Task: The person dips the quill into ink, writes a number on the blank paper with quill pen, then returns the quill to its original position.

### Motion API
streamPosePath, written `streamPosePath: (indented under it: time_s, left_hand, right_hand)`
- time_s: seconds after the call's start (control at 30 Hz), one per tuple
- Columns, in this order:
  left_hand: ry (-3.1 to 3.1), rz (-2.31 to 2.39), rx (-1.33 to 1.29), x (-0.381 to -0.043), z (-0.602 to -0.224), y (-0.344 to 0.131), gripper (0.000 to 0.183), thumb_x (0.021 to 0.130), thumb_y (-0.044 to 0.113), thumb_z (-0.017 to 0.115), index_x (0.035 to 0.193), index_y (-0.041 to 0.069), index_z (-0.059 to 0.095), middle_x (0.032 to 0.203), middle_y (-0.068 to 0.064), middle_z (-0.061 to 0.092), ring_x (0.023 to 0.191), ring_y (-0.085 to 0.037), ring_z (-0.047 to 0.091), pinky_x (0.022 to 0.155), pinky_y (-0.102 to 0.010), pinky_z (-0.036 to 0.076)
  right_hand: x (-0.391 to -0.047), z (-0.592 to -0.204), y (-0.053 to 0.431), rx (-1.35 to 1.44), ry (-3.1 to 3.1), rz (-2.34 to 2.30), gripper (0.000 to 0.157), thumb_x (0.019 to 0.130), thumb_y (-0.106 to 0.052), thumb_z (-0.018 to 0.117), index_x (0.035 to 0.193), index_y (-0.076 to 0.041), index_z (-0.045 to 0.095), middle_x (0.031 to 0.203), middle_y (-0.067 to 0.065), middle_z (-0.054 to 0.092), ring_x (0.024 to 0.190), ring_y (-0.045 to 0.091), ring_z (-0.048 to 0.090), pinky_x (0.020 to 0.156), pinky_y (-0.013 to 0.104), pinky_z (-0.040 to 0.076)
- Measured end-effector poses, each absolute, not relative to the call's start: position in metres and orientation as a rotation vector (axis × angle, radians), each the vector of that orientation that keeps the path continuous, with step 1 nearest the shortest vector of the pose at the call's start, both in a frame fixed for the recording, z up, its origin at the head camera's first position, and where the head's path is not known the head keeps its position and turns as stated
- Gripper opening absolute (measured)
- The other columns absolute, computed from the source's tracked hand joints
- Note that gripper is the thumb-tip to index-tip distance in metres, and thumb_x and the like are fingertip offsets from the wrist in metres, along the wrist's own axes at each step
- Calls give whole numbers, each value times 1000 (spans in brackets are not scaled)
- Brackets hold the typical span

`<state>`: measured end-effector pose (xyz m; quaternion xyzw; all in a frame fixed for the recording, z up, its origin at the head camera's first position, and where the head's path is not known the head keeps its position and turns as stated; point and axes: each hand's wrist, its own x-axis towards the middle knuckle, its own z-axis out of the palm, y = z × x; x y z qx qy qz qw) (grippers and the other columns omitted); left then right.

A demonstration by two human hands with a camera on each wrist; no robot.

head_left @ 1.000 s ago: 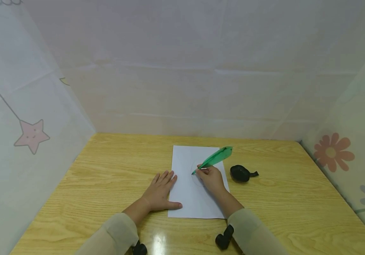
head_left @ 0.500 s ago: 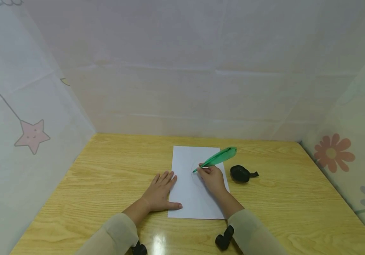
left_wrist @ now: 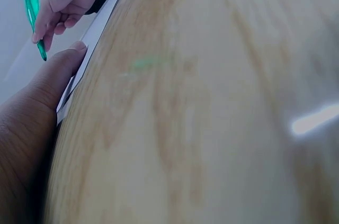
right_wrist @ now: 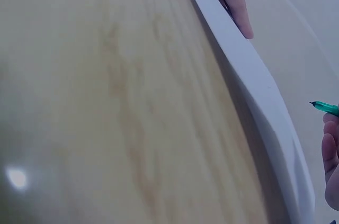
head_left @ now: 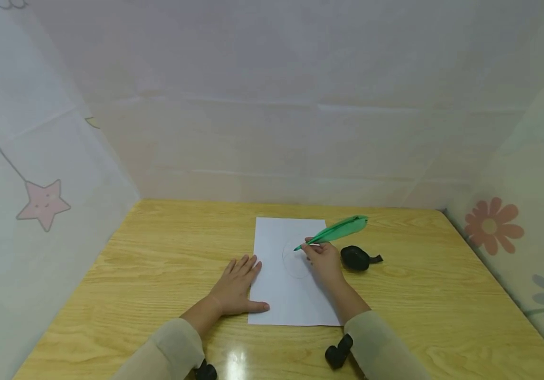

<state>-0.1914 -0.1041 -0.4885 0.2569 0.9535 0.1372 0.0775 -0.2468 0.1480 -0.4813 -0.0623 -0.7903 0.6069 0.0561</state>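
My right hand [head_left: 326, 264] pinches a green pen [head_left: 343, 228] with a long leaf-shaped top that slants up to the right. Its dark tip [right_wrist: 311, 103] points at a white sheet of paper [head_left: 276, 306]; whether it touches, I cannot tell. On the sheet is a thin, faint round outline [head_left: 283, 258], partly hidden by the right hand. My left hand [head_left: 235, 290] lies flat with fingers spread across the paper's left edge. In the left wrist view its thumb [left_wrist: 55, 73] rests on the sheet near the edge.
A black rounded object [head_left: 354, 258] with a short tail lies on the wooden table [head_left: 158, 253], right of the paper. Black heart-shaped pieces [head_left: 335, 356] show beneath both sleeves. Printed cloth walls [head_left: 253, 148] enclose the table's back and sides.
My right hand has moved with the pen to the right and slightly up, uncovering more of the round outline. The left hand stays on the paper. The view has shifted slightly.
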Motion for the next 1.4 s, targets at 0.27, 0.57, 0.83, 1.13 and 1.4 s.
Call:
streamPosePath:
  time_s: [0.27, 0.57, 0.83, 1.13, 1.4]
  left_hand:
    - [2846, 417, 775, -190, -487, -105, 108, 79, 75, 58, 156, 8, 23, 165, -12, 15, 154, -31, 10, 123, -54, 6]
    - [2843, 422, 787, -187, -488, -105, 108, 79, 74, 59, 156, 7, 24, 165, -13, 16, 153, -32, 11, 123, -54, 7]
    - [2840, 432, 783, -188, -489, -105, 108, 79, 73, 61, 156, 7, 22, 165, -13, 14, 154, -31, 9, 123, -53, 5]
    - [2845, 442, 778, -189, -486, -106, 107, 80, 72, 60, 156, 7, 23, 165, -12, 16, 153, -32, 11, 123, -55, 7]
    - [2848, 426, 769, -191, -486, -105, 107, 80, 74, 59, 157, 8, 22, 165, -12, 15, 154, -31, 10, 123, -54, 6]
  right_hand:
    - [-242, -477, 165, -241, -2398, 1842, 32, 92, -18, 68, 118, 1, 67, 101, 18, 74, 70, 11, 63, 62, 18, 52]
    - [-241, -474, 185, -322, -2405, 1825, 32, 94, -20, 67, 119, 0, 67, 103, 18, 75, 69, 8, 61, 61, 20, 52]
    - [-236, -468, 203, -347, -2367, 1832, 35, 94, -23, 67, 120, 0, 66, 98, 11, 76, 74, 7, 64, 63, 17, 51]
    - [-231, -461, 221, -329, -2345, 1816, 36, 95, -23, 65, 122, 2, 64, 87, 1, 76, 70, 10, 64, 62, 20, 54]
    - [-228, -460, 236, -294, -2331, 1753, 37, 96, -22, 65, 124, 2, 63, 92, -2, 75, 70, 5, 62, 60, 17, 52]
